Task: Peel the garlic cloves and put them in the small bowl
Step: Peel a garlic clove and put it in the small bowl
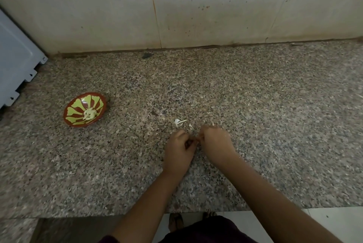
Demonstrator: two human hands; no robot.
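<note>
Small bowl (pixel 75 103) sits toward the counter's (pixel 275 125) left end, peeled cloves (pixel 90 114) piled inside, apart from the mess. Near the front edge my left hand (pixel 179 150) and right hand (pixel 214 142) meet, fingers curled, pinching a clove hidden between them, probably stripping skin; peel scraps (pixel 178 122) lie just beyond.

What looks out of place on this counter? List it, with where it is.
Papery garlic skins lie scattered on the counter just beyond the left hand and right hand, which pinch what seems a garlic clove: peeling litter, not a spill. The small bowl holds its peeled cloves. Nothing looks damaged.
</note>
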